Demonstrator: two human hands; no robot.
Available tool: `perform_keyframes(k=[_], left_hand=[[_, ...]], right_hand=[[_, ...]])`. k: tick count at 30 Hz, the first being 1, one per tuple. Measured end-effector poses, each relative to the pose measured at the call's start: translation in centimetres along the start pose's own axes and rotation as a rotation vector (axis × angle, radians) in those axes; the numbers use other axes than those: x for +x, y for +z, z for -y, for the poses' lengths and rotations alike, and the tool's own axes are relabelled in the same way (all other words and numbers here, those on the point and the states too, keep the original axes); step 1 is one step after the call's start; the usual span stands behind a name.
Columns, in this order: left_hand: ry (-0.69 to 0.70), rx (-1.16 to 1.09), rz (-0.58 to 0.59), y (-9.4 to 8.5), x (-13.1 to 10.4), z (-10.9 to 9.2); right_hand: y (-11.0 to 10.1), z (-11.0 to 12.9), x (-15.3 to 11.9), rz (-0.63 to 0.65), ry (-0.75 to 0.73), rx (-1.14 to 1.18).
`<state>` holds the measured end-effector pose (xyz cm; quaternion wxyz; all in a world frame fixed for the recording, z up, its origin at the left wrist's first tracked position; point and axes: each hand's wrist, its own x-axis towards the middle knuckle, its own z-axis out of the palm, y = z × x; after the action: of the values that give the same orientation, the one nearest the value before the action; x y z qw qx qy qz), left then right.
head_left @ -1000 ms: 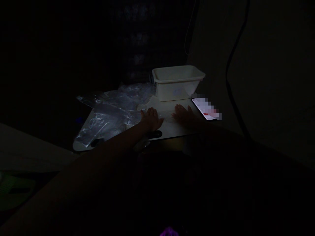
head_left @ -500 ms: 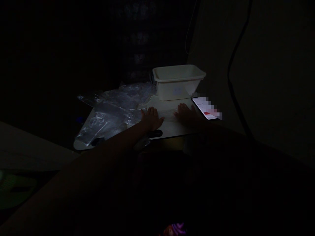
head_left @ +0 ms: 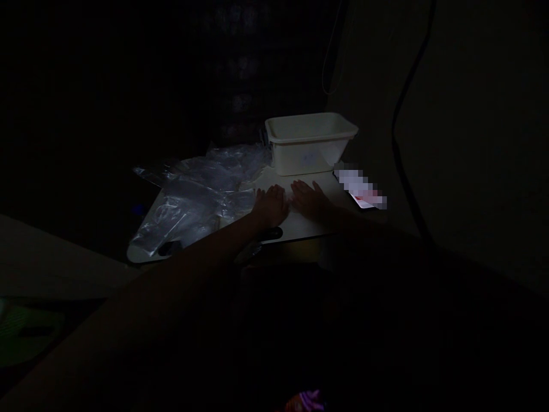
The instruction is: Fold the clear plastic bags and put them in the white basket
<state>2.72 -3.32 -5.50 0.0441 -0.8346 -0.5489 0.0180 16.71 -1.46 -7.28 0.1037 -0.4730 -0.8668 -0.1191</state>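
Both hands are over the middle of a small pale table (head_left: pixel 300 228) in a very dark room. My left hand (head_left: pixel 271 206) rests on the tabletop beside the clear plastic bags (head_left: pixel 189 206), its fingers pointing away from me. My right hand (head_left: pixel 311 198) lies flat just to its right, fingers stretched toward the left hand, with a narrow gap between them. A faint clear film seems to lie beneath the hands, but the dark hides its edges. Neither hand visibly grips anything.
A white plastic tub (head_left: pixel 309 154) stands at the table's back right. Right of my right hand lies a lit phone (head_left: pixel 363 200). Dark oval slots cut the table's front edge. A black cable (head_left: pixel 398 143) hangs at the right, and a green object (head_left: pixel 30 335) is at lower left.
My right hand has slid left, closer to my left hand. My left hand has shifted slightly to the right, with its fingers less spread. The bags and tub look the same.
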Motion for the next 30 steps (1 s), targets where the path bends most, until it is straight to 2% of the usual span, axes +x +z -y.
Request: perform_keyframes(k=[4, 15, 25, 30], left_hand=[[0.007, 0.015, 0.031, 0.3, -0.1, -0.4], [-0.028, 0.038, 0.072, 0.8, -0.1, -0.4], [-0.068, 0.028, 0.072, 0.6, -0.3, -0.5], [-0.082, 0.030, 0.110, 0.5, -0.1, -0.5]], right_hand=[[0.2, 0.7, 0.0, 0.062, -0.041, 0.001], [0.4, 0.8, -0.3, 0.098, -0.007, -0.004], [0.8, -0.3, -1.1, 0.052, 0.003, -0.053], [0.9, -0.5, -1.3, 0.004, 0.035, -0.081]])
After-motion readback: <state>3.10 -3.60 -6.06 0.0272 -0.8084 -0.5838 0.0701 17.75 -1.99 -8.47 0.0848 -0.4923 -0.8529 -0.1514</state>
